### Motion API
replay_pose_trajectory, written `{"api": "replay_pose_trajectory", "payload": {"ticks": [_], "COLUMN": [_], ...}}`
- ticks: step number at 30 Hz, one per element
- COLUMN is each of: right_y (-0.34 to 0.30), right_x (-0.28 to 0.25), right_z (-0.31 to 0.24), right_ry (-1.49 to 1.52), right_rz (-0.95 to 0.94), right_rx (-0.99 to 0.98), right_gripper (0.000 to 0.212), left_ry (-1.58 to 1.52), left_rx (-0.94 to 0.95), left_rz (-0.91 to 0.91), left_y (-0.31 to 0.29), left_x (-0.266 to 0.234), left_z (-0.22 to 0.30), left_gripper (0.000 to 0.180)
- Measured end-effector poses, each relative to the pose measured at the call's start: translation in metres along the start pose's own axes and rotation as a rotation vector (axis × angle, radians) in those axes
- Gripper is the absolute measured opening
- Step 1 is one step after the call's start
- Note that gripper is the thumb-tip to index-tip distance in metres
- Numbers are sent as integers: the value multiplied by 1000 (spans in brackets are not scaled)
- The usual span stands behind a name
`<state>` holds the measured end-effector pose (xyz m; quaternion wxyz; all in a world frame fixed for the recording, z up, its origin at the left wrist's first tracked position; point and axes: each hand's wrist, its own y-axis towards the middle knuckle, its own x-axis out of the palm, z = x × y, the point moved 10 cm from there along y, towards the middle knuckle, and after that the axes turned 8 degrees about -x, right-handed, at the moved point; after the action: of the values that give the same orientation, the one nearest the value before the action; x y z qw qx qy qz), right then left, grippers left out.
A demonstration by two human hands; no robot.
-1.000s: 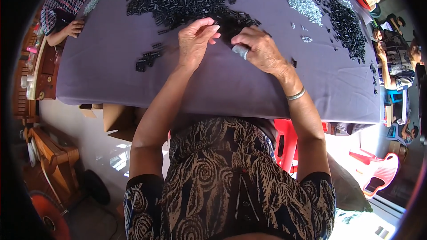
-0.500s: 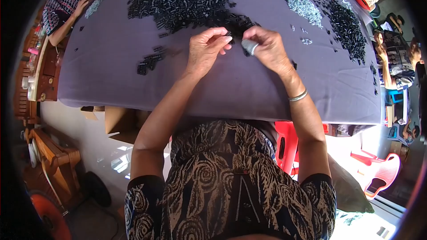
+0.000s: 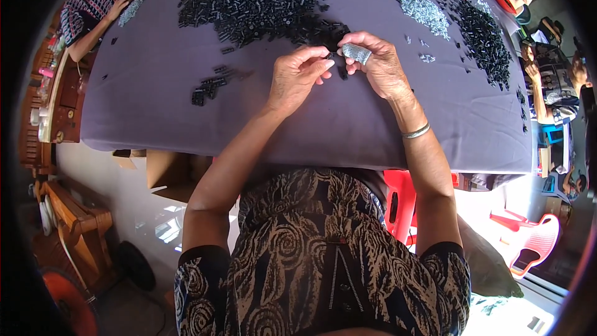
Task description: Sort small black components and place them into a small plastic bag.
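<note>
My left hand [image 3: 291,84] pinches a small black plastic piece [image 3: 330,56] between thumb and fingertips, just above the cloth. Right up against it, my right hand [image 3: 385,70] is closed in a pinch at the same spot. A grey wrap [image 3: 356,54] covers one of its digits. Whatever its fingertips hold is too small to make out. Beyond both hands spreads a large heap of small black cylindrical pieces [image 3: 261,3]. A small cluster of black pieces [image 3: 209,89] lies to the left of my left hand.
A purple-grey cloth [image 3: 155,99] covers the table. Small silver metal pieces [image 3: 426,12] and another black heap [image 3: 488,43] lie at the right. Other people sit at both sides; one person's hand [image 3: 119,7] rests at the far left. A red plastic stool [image 3: 401,205] stands below the table edge.
My right hand has turned and come in from slightly apart to meet the left at the fingertips. My left hand has shifted a little to the right.
</note>
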<state>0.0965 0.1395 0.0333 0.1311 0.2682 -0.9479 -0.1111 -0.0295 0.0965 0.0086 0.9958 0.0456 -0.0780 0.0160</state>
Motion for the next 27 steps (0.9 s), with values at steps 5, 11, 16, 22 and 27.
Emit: {"api": "replay_pose_trajectory", "payload": {"ticks": [5,11,16,22,27], "right_y": [-1,1,0,-1,-1], "right_x": [3,1,3,1,3], "right_z": [3,6,9,15,17], "right_ry": [1,-74,-15,18,16], "right_rz": [-23,-32,-47,-7,8], "right_rx": [9,-8,9,35,21], "right_gripper": [12,15,15,15,13], "left_ry": [14,45,53,73,42], "left_rx": [16,17,9,-3,26], "left_rz": [1,6,-3,23,29], "left_y": [-2,-3,-4,-4,-5], "left_x": [2,3,5,3,4], "left_z": [2,5,6,5,7], "left_gripper": [18,17,16,15,16]}}
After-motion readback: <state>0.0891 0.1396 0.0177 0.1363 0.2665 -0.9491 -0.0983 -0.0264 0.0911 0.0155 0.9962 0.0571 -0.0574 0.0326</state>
